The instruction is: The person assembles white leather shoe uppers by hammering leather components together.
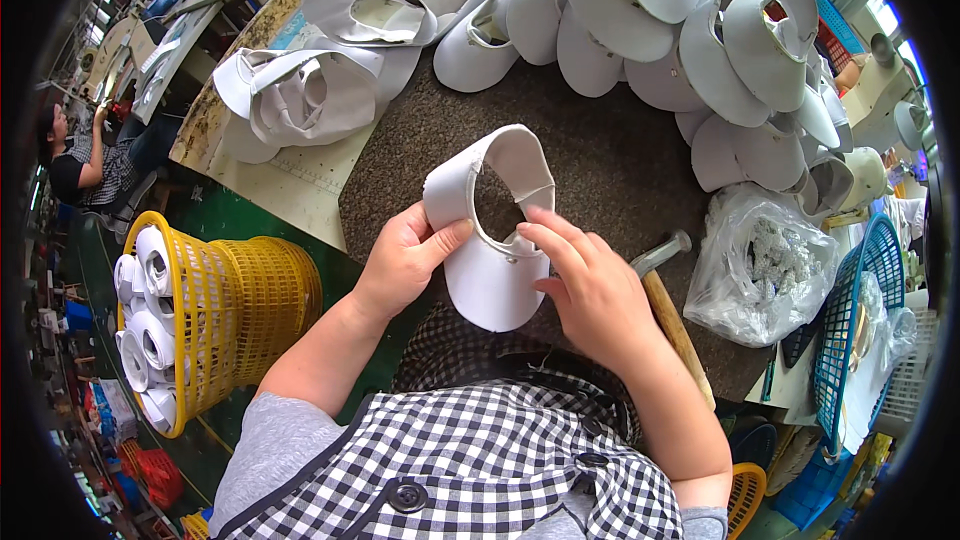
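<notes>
Nearest is the wearer's black-and-white checked apron point(470, 440), worn over grey sleeves. Just beyond it, the left hand point(405, 255) is closed around the left side of a white visor point(492, 290), its thumb pressed on the front and its other fingers curled behind. The right hand point(580, 275) is half open with loosely bent fingers, its fingertips at the right edge of the visor's opening, by a small metal fitting; whether it pinches anything there cannot be told. The visor is held over the near edge of a dark speckled mat point(620, 175), brim toward the wearer and band ring away. Just right of the right forearm lies a hammer point(676, 330) with a wooden handle, and beyond that a clear plastic bag point(760, 270) of small silvery pieces. A blue basket point(833, 360) is farther right; off to the left, a yellow basket point(182, 330) contains white rolls point(152, 345). Past the mat, a large heap of white visors point(620, 10) rises at the far right, while softer white pieces point(310, 105) lie at the far left. Farther off on the left, another person point(90, 165) is seated.
</notes>
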`<state>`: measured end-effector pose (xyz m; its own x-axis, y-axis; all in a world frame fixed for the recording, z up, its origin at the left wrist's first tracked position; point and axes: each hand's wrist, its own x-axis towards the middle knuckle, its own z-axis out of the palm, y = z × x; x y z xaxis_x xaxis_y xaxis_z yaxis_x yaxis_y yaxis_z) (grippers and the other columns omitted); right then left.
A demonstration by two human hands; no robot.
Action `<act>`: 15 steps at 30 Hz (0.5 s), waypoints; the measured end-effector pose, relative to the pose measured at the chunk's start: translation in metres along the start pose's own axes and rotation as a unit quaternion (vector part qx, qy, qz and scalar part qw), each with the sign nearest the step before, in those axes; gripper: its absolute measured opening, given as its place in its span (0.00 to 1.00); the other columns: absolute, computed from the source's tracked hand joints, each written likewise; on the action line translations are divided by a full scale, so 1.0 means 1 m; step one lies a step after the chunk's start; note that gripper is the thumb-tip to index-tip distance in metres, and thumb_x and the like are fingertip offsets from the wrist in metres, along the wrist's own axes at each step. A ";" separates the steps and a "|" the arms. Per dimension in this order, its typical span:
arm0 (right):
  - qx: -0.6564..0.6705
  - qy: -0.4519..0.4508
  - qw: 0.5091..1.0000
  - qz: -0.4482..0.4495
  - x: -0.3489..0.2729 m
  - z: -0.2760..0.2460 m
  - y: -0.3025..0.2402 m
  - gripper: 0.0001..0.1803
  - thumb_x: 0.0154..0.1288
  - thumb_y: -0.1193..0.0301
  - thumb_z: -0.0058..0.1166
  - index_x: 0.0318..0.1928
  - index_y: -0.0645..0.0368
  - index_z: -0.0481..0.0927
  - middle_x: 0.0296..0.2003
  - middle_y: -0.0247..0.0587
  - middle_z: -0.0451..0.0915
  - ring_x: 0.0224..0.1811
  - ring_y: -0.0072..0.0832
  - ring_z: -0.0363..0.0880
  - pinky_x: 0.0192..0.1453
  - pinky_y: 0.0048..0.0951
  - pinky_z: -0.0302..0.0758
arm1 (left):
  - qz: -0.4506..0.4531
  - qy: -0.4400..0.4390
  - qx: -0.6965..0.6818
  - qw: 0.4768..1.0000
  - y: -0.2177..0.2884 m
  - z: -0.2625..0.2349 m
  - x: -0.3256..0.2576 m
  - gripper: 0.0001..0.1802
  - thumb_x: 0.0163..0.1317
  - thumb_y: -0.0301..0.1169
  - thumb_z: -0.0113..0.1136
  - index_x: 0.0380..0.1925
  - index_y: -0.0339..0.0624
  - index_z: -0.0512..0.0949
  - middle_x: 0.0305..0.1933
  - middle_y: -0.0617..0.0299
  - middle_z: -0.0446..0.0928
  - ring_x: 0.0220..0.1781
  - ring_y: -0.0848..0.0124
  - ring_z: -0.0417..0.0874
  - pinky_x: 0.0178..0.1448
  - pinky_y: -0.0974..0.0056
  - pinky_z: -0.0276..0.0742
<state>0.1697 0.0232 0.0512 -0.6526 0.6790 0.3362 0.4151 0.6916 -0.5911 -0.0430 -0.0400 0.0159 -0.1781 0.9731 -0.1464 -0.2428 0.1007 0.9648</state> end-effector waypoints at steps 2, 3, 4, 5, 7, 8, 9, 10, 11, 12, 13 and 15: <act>-0.057 -0.054 0.997 -0.028 0.006 0.001 0.006 0.12 0.53 0.71 0.64 0.38 0.56 0.78 0.37 0.36 0.79 0.42 0.35 0.78 0.42 0.35 0.77 | 0.046 0.029 0.092 0.994 0.004 -0.005 0.000 0.10 0.64 0.34 0.64 0.36 0.39 0.77 0.33 0.66 0.79 0.34 0.76 0.78 0.40 0.68 0.75; -0.053 -0.063 0.996 -0.033 0.007 0.001 0.007 0.12 0.53 0.70 0.64 0.38 0.56 0.78 0.36 0.37 0.78 0.41 0.36 0.78 0.42 0.35 0.77 | 0.048 0.031 0.094 0.994 0.008 -0.009 -0.001 0.10 0.64 0.34 0.64 0.36 0.39 0.77 0.33 0.66 0.79 0.34 0.76 0.78 0.40 0.68 0.75; -0.050 -0.073 0.995 -0.038 0.008 0.002 0.008 0.12 0.53 0.70 0.63 0.38 0.56 0.78 0.34 0.37 0.78 0.40 0.36 0.78 0.42 0.35 0.77 | 0.141 0.067 0.284 0.946 0.012 -0.014 -0.001 0.13 0.61 0.37 0.67 0.30 0.40 0.75 0.28 0.66 0.75 0.29 0.75 0.74 0.35 0.67 0.72; -0.023 -0.058 0.997 -0.044 0.006 0.003 0.007 0.12 0.53 0.71 0.64 0.38 0.56 0.78 0.32 0.38 0.76 0.39 0.37 0.78 0.41 0.36 0.76 | 0.225 0.101 0.461 0.852 0.015 -0.019 -0.001 0.17 0.58 0.39 0.70 0.25 0.41 0.73 0.23 0.67 0.72 0.24 0.74 0.71 0.29 0.66 0.69; -0.002 -0.039 0.999 -0.031 0.001 0.007 0.004 0.12 0.53 0.72 0.64 0.38 0.57 0.78 0.32 0.39 0.76 0.38 0.37 0.78 0.41 0.36 0.77 | 0.227 0.166 0.444 0.851 0.013 -0.028 0.001 0.21 0.56 0.42 0.71 0.23 0.41 0.70 0.21 0.66 0.68 0.23 0.74 0.68 0.27 0.65 0.66; 0.020 -0.020 0.999 -0.016 -0.002 0.009 0.004 0.12 0.52 0.72 0.65 0.38 0.58 0.78 0.32 0.40 0.77 0.37 0.38 0.78 0.41 0.37 0.77 | 0.228 0.229 0.424 0.846 0.009 -0.034 0.004 0.25 0.54 0.45 0.72 0.20 0.41 0.67 0.19 0.65 0.65 0.21 0.73 0.64 0.25 0.64 0.63; 0.058 -0.006 0.998 0.018 -0.005 0.010 0.005 0.11 0.54 0.75 0.64 0.38 0.61 0.78 0.33 0.43 0.78 0.37 0.40 0.79 0.41 0.36 0.77 | 0.248 0.255 0.358 0.863 -0.001 -0.052 0.009 0.26 0.54 0.48 0.70 0.21 0.41 0.68 0.19 0.66 0.64 0.21 0.73 0.63 0.26 0.66 0.64; 0.056 -0.004 0.998 0.021 -0.006 0.010 0.006 0.11 0.54 0.75 0.64 0.38 0.61 0.78 0.33 0.43 0.78 0.37 0.40 0.79 0.41 0.36 0.77 | 0.244 0.262 0.343 0.869 0.009 -0.052 0.005 0.25 0.57 0.48 0.68 0.21 0.42 0.68 0.21 0.64 0.66 0.22 0.72 0.64 0.27 0.67 0.65; 0.084 -0.003 0.995 0.061 -0.007 0.009 0.004 0.10 0.55 0.76 0.63 0.38 0.62 0.78 0.34 0.44 0.78 0.37 0.40 0.80 0.41 0.36 0.77 | 0.303 0.251 0.380 0.837 0.018 -0.044 -0.002 0.22 0.57 0.46 0.69 0.21 0.43 0.69 0.23 0.63 0.68 0.23 0.71 0.67 0.29 0.66 0.66; 0.112 -0.002 0.989 0.100 -0.008 0.008 0.003 0.10 0.56 0.77 0.62 0.38 0.63 0.78 0.34 0.45 0.79 0.36 0.41 0.81 0.41 0.36 0.78 | 0.360 0.238 0.414 0.802 0.026 -0.033 -0.007 0.20 0.57 0.43 0.69 0.22 0.43 0.71 0.25 0.63 0.70 0.25 0.70 0.70 0.31 0.66 0.67; 0.112 -0.003 0.989 0.098 -0.008 0.008 -0.001 0.10 0.56 0.77 0.62 0.38 0.63 0.78 0.34 0.45 0.79 0.36 0.41 0.81 0.41 0.36 0.78 | 0.418 0.182 0.449 0.769 0.031 -0.021 -0.013 0.16 0.56 0.40 0.70 0.25 0.44 0.73 0.28 0.62 0.72 0.29 0.68 0.73 0.33 0.64 0.69; 0.118 0.003 0.985 0.126 -0.006 0.011 -0.002 0.08 0.57 0.78 0.61 0.38 0.64 0.78 0.33 0.47 0.79 0.36 0.41 0.81 0.40 0.36 0.78 | 0.478 0.085 0.504 0.714 0.033 0.012 -0.022 0.11 0.52 0.33 0.71 0.33 0.44 0.80 0.33 0.61 0.75 0.37 0.63 0.77 0.39 0.60 0.72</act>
<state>0.1655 0.0151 0.0426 -0.5435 0.8239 0.1603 0.4037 0.4241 -0.8107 -0.0353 -0.0559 0.0538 0.0618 0.6669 0.7426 0.8624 -0.4102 0.2967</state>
